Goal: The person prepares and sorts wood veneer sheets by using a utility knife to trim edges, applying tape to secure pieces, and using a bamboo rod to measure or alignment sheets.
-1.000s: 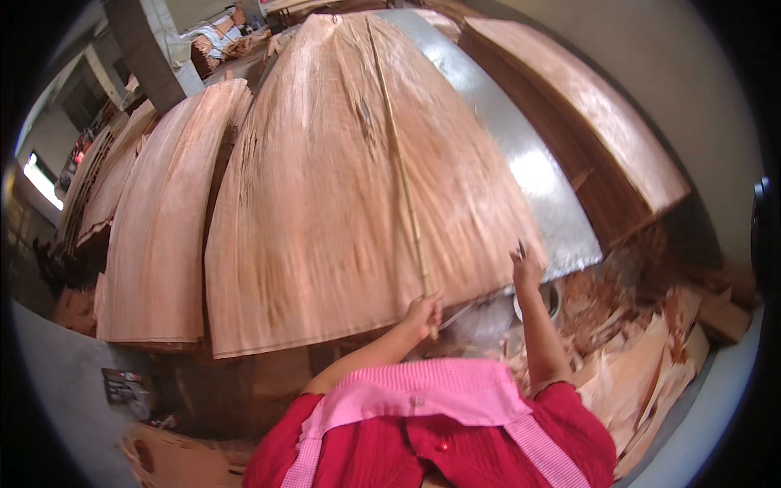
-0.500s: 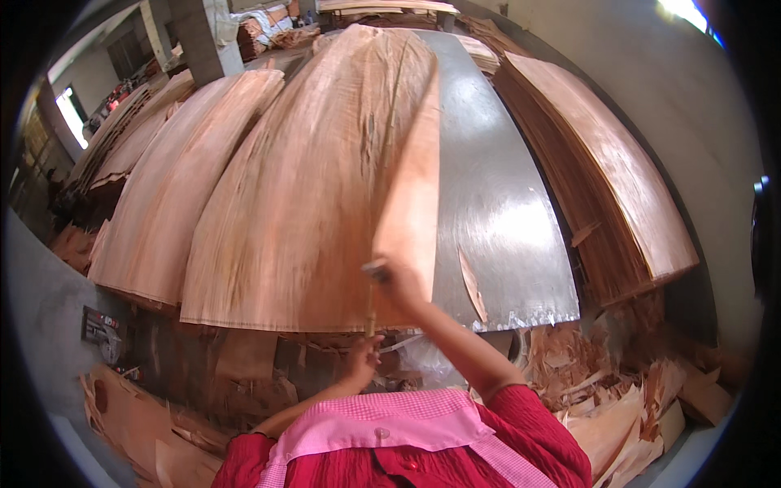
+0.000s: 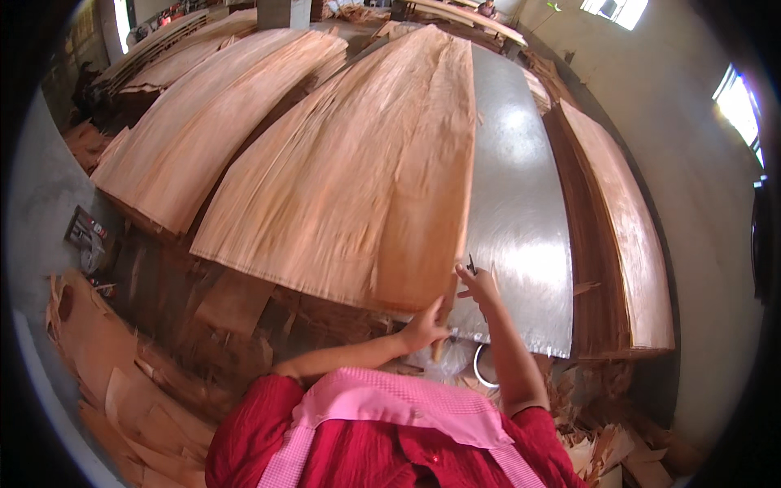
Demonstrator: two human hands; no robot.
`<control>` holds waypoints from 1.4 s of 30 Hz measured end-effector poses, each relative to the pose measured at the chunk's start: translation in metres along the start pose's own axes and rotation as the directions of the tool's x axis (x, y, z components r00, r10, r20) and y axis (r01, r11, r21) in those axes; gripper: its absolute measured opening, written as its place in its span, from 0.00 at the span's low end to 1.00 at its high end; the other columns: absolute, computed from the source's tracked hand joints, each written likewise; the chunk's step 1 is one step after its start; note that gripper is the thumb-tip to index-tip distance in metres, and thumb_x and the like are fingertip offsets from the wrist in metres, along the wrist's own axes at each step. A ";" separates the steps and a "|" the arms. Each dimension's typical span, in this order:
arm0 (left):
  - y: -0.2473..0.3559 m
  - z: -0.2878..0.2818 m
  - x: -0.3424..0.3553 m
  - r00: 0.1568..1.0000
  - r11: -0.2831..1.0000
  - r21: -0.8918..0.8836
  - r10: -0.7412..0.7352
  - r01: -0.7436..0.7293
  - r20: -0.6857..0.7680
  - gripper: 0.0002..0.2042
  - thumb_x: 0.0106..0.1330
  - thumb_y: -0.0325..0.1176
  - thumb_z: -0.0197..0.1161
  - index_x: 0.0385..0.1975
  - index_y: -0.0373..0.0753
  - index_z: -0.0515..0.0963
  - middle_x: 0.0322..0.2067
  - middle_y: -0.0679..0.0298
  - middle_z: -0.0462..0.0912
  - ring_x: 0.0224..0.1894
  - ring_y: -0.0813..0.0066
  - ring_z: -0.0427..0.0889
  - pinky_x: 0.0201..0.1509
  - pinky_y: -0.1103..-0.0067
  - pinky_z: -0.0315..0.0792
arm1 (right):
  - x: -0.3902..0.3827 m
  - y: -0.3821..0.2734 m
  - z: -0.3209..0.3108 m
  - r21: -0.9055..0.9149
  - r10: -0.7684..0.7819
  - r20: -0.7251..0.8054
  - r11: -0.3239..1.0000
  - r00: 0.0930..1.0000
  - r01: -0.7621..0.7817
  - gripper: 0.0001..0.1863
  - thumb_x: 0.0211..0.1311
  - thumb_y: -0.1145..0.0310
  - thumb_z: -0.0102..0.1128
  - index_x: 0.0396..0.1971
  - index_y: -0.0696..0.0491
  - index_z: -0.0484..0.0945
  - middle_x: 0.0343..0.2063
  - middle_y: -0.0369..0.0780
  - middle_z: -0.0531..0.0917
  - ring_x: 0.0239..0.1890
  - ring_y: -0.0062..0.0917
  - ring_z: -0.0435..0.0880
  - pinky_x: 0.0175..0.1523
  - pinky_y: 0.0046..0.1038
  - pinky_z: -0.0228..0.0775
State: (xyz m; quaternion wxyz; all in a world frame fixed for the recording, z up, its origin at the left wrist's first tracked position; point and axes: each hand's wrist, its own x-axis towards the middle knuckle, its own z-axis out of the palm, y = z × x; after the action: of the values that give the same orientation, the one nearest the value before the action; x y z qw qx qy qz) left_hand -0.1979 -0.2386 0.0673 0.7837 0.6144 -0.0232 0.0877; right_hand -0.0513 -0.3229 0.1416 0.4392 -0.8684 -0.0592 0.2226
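A large wood veneer sheet (image 3: 325, 171), streaked and wavy, lies before me on a shiny grey metal tabletop (image 3: 521, 195). At its near right corner is my left hand (image 3: 423, 327), fingers closed around a narrow veneer strip (image 3: 438, 350) that hangs past the table's front edge. My right hand (image 3: 482, 291) is just right of that corner, over the metal. A small dark tool (image 3: 472, 265) sticks up from its fingers; its kind is too small to make out. Along the sheet's right side runs a smoother, darker band (image 3: 419, 236).
Veneer stacks stand to the left (image 3: 211, 122) and right (image 3: 622, 236) of the table. Veneer scraps (image 3: 106, 342) litter the area below its front edge, where a white ring (image 3: 486, 366) also shows. A wall (image 3: 643, 122) rises at the right.
The view has turned. My right hand has moved off the veneer sheet to beside its right edge. My left hand has come up to the near corner. The narrow pale flap at the edge no longer shows.
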 end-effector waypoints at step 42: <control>0.012 -0.244 -0.152 -0.032 0.941 -0.041 -0.055 -0.337 -0.998 0.23 0.54 0.23 0.51 0.52 0.34 0.61 0.49 0.56 0.68 0.46 0.62 0.71 0.51 0.70 0.66 | -0.089 0.212 -0.052 0.302 0.063 -0.390 0.951 0.919 0.063 0.07 0.42 0.71 0.59 0.14 0.55 0.71 0.11 0.32 0.70 0.14 0.15 0.67 0.18 0.22 0.57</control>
State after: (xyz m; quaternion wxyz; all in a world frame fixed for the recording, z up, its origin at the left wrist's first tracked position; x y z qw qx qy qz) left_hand -0.3666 -0.0163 -0.0031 0.6267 0.2463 0.4658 0.5742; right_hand -0.1277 -0.5167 0.0305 0.5724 -0.8158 0.0662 0.0493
